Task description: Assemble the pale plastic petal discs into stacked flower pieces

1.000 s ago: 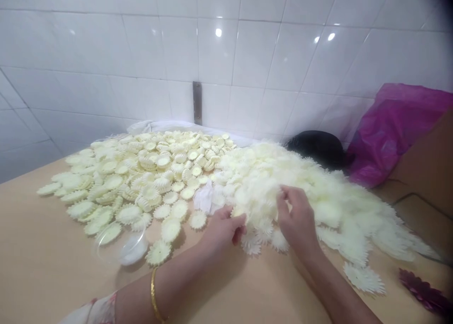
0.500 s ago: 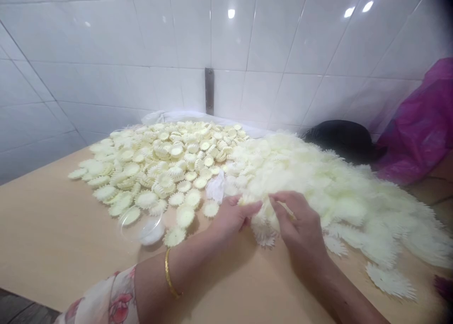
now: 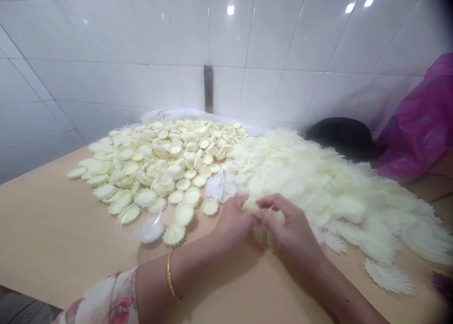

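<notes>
Pinching pale-yellow flower pc. (image 3: pixel 250 206) nr front of frilly petal pile (image 3: pixel 300 173), fingertips of L hand (image 3: pixel 233 220) & R hand (image 3: pixel 293 224) now meet; were apart a sec ago, so both work same pc.

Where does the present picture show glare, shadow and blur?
In the head view: white glare spots on the tiled wall; soft shadow on the table near the left hand; haze over the frilled flower pieces at right; a black upper right corner.
</notes>
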A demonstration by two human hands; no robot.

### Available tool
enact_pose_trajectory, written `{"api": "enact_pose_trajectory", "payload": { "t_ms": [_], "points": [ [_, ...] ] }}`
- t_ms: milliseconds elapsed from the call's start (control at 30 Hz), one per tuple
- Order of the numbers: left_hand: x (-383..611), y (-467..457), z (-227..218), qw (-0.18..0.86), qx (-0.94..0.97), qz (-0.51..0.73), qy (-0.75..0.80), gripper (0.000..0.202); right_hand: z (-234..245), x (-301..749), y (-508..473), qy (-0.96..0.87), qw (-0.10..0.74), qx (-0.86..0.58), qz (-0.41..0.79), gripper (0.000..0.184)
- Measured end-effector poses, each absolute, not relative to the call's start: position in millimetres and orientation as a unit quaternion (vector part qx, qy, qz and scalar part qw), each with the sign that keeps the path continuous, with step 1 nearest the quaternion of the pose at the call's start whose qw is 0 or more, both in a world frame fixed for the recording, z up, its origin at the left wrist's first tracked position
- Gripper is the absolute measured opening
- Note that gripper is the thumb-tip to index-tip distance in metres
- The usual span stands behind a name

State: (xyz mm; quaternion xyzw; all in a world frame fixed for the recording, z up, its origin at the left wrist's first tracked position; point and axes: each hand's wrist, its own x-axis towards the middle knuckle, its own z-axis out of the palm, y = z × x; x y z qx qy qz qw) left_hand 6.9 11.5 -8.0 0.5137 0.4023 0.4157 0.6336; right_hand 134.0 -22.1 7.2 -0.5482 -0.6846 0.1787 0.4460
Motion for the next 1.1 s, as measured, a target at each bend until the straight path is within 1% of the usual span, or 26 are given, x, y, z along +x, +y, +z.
{"api": "enact_pose_trajectory", "payload": {
  "t_ms": [100,200,300,367,467,533,600,700,833,900,1000,1100],
  "points": [
    [7,11,-6,0.600,0.581,0.395,0.383,0.013,7,135,-21,-0.665,0.452,-0.565,0.188,0.012],
    [6,11,-5,0.644,0.576,0.367,0.343,0.017,5,137,-19,-0.649,0.468,-0.567,0.196,0.012],
    [6,11,-3,0.703,0.525,0.343,0.335,0.016,4,138,-19,-0.635,0.485,-0.565,0.205,0.011],
    [7,11,0,0.735,0.463,0.349,0.352,0.015,5,138,-19,-0.630,0.495,-0.559,0.213,0.012],
    [11,9,8,0.752,0.375,0.366,0.399,0.010,6,138,-19,-0.618,0.501,-0.561,0.228,0.017],
    [13,9,11,0.746,0.361,0.366,0.423,0.007,6,140,-18,-0.601,0.499,-0.575,0.244,0.025],
    [12,9,10,0.739,0.380,0.367,0.417,0.007,5,141,-16,-0.587,0.491,-0.586,0.268,0.031],
    [9,12,2,0.725,0.430,0.362,0.397,0.013,3,143,-14,-0.583,0.483,-0.580,0.301,0.034],
    [6,14,-5,0.670,0.497,0.376,0.404,0.018,2,140,-15,-0.576,0.497,-0.560,0.327,0.039],
    [5,13,-5,0.641,0.517,0.387,0.414,0.021,3,138,-16,-0.580,0.494,-0.546,0.348,0.037],
    [6,12,-4,0.626,0.525,0.390,0.424,0.020,3,136,-18,-0.591,0.481,-0.525,0.379,0.026],
    [6,12,-3,0.636,0.522,0.388,0.416,0.020,4,137,-18,-0.579,0.494,-0.552,0.340,0.026]
  ]
}}
